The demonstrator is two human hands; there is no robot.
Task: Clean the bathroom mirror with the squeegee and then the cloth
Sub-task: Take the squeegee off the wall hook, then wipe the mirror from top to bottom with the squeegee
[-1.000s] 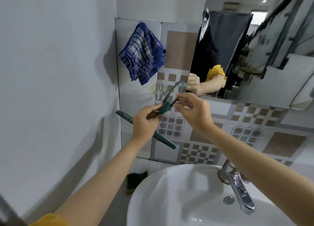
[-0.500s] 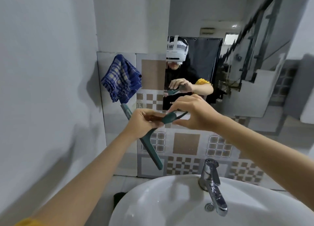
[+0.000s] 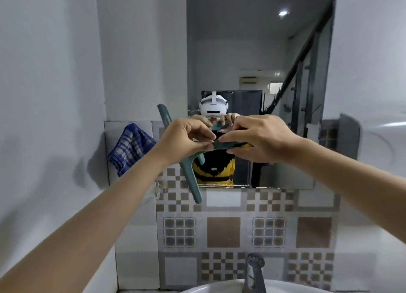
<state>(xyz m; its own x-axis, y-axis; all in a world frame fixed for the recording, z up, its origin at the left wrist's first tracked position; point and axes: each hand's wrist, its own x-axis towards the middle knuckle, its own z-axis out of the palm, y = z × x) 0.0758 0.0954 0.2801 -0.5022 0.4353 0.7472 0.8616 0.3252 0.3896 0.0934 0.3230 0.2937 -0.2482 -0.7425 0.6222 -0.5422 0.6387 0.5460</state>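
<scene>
Both hands pinching squeegee [image 3: 190,171], mirror [image 3: 259,61] behind

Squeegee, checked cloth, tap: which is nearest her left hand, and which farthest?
From the left hand:
1. Squeegee, pinched in its fingers.
2. Checked cloth, hanging on the wall to its left.
3. Tap, far below, over the basin.

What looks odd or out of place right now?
Nothing looks damaged or spilled. Both hands pinch the squeegee, its blade tilted, ahead of the mirror. The cloth hangs bunched at left.
</scene>
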